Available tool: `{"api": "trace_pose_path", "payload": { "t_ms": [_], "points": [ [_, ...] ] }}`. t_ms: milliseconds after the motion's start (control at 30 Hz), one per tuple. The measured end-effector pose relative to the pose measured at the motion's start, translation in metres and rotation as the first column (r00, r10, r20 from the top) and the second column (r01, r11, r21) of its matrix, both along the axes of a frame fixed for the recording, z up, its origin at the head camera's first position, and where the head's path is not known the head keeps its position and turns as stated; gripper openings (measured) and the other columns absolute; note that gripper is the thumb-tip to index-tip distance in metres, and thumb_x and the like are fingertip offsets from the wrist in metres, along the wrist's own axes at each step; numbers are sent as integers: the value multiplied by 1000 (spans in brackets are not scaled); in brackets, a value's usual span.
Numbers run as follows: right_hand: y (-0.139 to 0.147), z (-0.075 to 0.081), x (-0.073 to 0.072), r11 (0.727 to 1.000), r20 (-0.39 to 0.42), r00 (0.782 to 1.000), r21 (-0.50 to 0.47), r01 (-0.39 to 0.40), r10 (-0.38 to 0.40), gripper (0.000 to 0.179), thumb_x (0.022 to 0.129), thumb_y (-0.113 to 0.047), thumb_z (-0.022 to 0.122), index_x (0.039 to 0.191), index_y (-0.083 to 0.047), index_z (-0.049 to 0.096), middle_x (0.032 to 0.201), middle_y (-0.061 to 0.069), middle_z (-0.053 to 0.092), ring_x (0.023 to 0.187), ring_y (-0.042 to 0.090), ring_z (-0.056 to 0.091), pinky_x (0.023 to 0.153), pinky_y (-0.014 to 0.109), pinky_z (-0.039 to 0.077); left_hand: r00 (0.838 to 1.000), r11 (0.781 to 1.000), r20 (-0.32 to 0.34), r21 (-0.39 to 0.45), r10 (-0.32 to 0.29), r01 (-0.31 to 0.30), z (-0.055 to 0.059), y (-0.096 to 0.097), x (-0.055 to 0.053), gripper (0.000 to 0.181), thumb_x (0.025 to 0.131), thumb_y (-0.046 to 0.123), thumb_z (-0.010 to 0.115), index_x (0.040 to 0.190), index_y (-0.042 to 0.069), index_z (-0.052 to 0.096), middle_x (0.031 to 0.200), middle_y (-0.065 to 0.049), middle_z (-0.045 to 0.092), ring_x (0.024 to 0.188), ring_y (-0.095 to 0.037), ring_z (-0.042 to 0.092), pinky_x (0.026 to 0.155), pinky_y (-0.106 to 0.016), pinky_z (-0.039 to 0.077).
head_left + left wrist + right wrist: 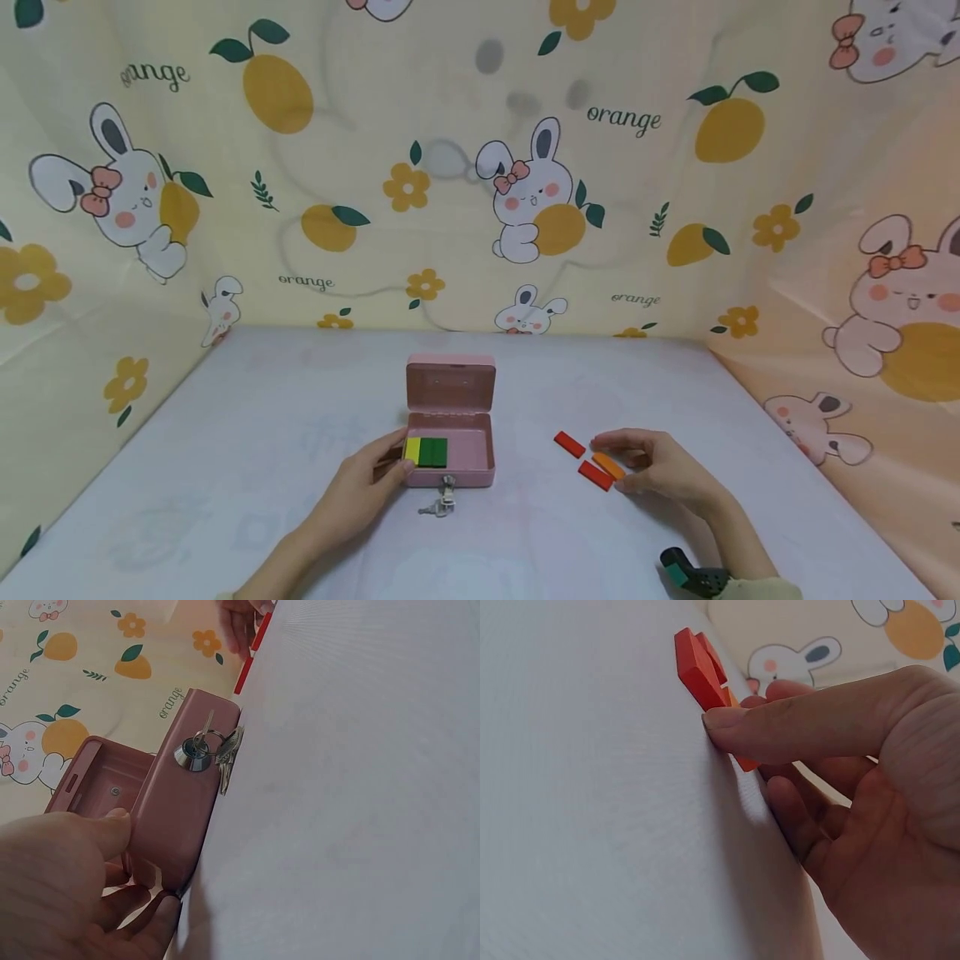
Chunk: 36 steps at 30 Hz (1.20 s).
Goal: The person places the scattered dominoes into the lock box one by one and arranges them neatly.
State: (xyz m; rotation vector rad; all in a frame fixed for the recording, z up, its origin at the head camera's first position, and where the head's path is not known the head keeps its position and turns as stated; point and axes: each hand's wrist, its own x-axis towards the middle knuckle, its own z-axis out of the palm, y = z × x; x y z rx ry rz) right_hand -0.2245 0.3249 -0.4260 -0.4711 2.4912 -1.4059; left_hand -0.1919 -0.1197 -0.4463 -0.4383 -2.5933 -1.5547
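A pink metal cash box (476, 480) stands with its lid (451, 387) raised. Inside, along its left side, a yellow block (412, 451) lies beside green blocks (432, 452). My left hand (369, 476) grips the box's left side, thumb near the front corner and fingers low on the outer wall, as the left wrist view shows. To the right of the box, my right hand (660, 468) pinches an orange block (608, 465) by its ends, thumb at the near one. Two red blocks, one farther back (570, 444) and one nearer (596, 476), lie on the table beside it.
Keys (433, 509) on a ring hang from the lock (193, 755) on the box's front. A white cloth covers the table (225, 467). Behind and at the sides stands a printed curtain (450, 242). A black-and-green device (693, 575) sits at my right wrist.
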Motion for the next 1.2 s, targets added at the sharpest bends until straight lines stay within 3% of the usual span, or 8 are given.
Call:
{"api": "trace_pose_path", "payload": {
  "t_ms": [400,667,1200],
  "points": [
    [-1,-3,-2,999,-9,1000,40,16,-16,51,79,-2,79,127,-14,65,127,4,63,120,31,52,92,24,50,1000,1000,5,2,11,-11,0,-2,0,53,96,17,66,144,3,48,134,-13,57,122,-25,55,101,-33,47],
    [0,0,0,999,-13,1000,25,26,-26,50,78,1,76,126,-9,65,126,7,63,118,31,53,93,27,49,1000,1000,4,1,8,-8,-1,0,-1,53,96,19,66,144,4,47,135,-12,56,123,-25,54,103,-34,46],
    [-5,3,2,994,-10,994,25,109,-109,49,78,-3,81,125,-5,65,122,9,64,109,29,55,90,32,51,1000,1000,-2,-4,8,-8,0,1,0,53,96,16,66,144,3,47,135,-14,57,122,-26,55,102,-34,46]
  ]
}}
